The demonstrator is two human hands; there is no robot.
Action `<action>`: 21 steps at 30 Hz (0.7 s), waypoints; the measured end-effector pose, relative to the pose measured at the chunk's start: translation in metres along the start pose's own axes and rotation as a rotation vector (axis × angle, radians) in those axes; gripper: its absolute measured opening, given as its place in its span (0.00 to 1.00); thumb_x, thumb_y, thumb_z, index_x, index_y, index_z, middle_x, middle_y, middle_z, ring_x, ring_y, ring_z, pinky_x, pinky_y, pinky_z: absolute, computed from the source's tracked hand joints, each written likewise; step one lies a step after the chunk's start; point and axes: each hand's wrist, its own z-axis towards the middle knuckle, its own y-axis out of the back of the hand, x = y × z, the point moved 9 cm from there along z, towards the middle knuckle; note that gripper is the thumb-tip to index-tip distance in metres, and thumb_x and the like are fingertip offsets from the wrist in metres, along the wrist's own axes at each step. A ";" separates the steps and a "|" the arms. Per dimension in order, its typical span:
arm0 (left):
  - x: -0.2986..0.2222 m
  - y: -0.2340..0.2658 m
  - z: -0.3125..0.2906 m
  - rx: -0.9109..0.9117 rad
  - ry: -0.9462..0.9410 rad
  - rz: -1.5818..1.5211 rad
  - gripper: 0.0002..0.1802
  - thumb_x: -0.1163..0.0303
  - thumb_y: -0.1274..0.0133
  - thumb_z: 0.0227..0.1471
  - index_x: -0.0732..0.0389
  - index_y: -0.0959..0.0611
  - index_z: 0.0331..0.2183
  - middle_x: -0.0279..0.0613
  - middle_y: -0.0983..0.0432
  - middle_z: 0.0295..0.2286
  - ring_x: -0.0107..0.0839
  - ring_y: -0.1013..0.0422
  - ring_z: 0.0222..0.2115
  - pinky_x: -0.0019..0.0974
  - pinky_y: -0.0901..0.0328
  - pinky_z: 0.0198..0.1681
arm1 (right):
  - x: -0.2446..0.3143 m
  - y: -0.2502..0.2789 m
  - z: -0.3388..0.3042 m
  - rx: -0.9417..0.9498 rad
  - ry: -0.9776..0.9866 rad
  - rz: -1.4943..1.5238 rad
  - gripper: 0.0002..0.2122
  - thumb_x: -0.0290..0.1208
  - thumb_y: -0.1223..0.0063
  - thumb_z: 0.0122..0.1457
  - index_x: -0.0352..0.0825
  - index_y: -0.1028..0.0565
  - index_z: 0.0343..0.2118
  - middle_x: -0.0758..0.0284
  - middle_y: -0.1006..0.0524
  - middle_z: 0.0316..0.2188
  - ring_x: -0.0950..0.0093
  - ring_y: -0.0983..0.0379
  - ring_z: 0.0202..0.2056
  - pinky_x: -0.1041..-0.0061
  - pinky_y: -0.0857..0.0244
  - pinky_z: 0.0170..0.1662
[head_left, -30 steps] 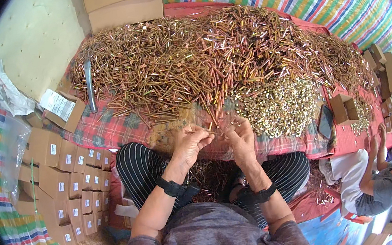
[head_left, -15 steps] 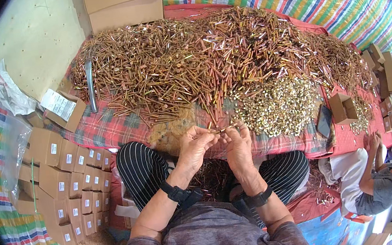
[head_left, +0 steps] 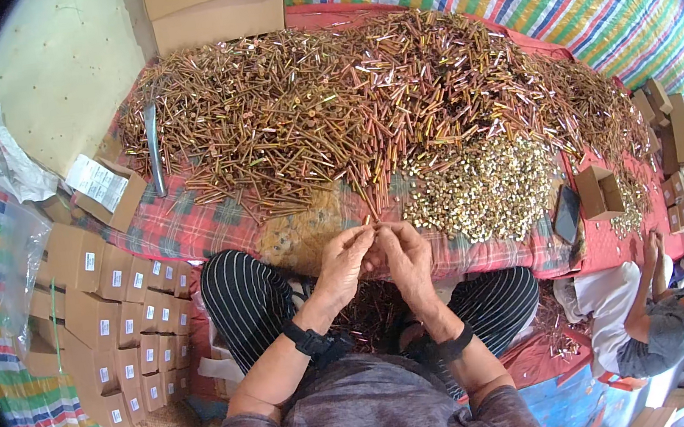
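Observation:
My left hand [head_left: 346,259] and my right hand [head_left: 410,256] meet in front of me above the cloth's near edge, fingertips pinched together. Between them is a thin coppery bolt, mostly hidden by the fingers; only a small bit shows at the tips. Just beyond the hands lies a wide heap of long copper and gold-coloured bolts [head_left: 279,119], a few of them trailing toward my fingers. To the right of my right hand spreads a pile of small gold-coloured nuts [head_left: 484,192].
A curved metal bar [head_left: 155,149] rests at the heap's left end. Small labelled cartons [head_left: 104,324] are stacked at left. A dark phone [head_left: 566,212] and an open carton [head_left: 599,192] lie right of the nuts. Another person [head_left: 658,320] sits at far right.
My hands have drawn closer together, the right one moving slightly left. The bolt that showed lengthwise between them is now mostly covered by fingers.

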 end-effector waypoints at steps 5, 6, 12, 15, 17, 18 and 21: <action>0.001 0.015 0.001 -0.063 0.058 -0.136 0.10 0.72 0.49 0.52 0.67 0.24 0.37 0.36 0.27 0.26 0.23 0.31 0.24 0.23 0.35 0.28 | 0.036 0.003 0.042 -0.213 0.523 -1.081 0.03 0.25 0.49 0.49 0.32 0.26 0.25 0.60 0.28 0.24 0.61 0.32 0.30 0.66 0.37 0.34; 0.001 0.014 0.002 -0.061 0.059 -0.136 0.10 0.72 0.49 0.52 0.67 0.24 0.37 0.36 0.27 0.26 0.23 0.31 0.24 0.23 0.35 0.28 | 0.030 0.009 0.052 -0.215 0.523 -1.083 0.03 0.25 0.49 0.49 0.32 0.26 0.25 0.60 0.28 0.24 0.61 0.32 0.30 0.66 0.37 0.34; -0.006 0.022 0.003 -0.117 0.042 -0.174 0.06 0.77 0.48 0.49 0.66 0.24 0.33 0.37 0.27 0.26 0.23 0.32 0.23 0.23 0.37 0.26 | 0.030 -0.004 0.065 -0.124 0.699 -1.279 0.03 0.21 0.52 0.45 0.31 0.28 0.24 0.56 0.28 0.22 0.59 0.31 0.28 0.66 0.37 0.34; -0.011 0.024 0.000 -0.134 0.014 -0.121 0.05 0.77 0.48 0.49 0.65 0.24 0.31 0.35 0.28 0.24 0.20 0.35 0.21 0.22 0.40 0.23 | 0.030 0.006 0.054 -0.038 0.368 -0.832 0.04 0.24 0.48 0.50 0.30 0.28 0.27 0.62 0.26 0.22 0.69 0.29 0.24 0.76 0.36 0.29; -0.012 0.023 0.000 -0.136 -0.001 -0.151 0.03 0.77 0.48 0.48 0.64 0.24 0.30 0.32 0.31 0.21 0.17 0.38 0.18 0.20 0.44 0.20 | 0.012 0.009 0.045 0.046 0.159 -0.478 0.04 0.25 0.47 0.52 0.30 0.27 0.28 0.67 0.26 0.22 0.76 0.31 0.24 0.80 0.38 0.28; -0.011 0.022 0.000 -0.133 0.001 -0.150 0.03 0.77 0.48 0.48 0.64 0.24 0.30 0.32 0.31 0.21 0.17 0.38 0.18 0.20 0.44 0.20 | -0.004 0.004 0.039 0.128 -0.045 -0.120 0.04 0.25 0.46 0.54 0.30 0.27 0.30 0.71 0.26 0.23 0.83 0.32 0.23 0.85 0.39 0.27; -0.008 0.019 0.000 -0.105 0.002 -0.190 0.03 0.77 0.48 0.47 0.64 0.24 0.28 0.31 0.32 0.20 0.16 0.40 0.17 0.20 0.45 0.19 | 0.016 -0.009 0.016 0.200 -0.016 0.049 0.03 0.22 0.48 0.55 0.31 0.26 0.32 0.78 0.29 0.23 0.89 0.37 0.25 0.89 0.42 0.28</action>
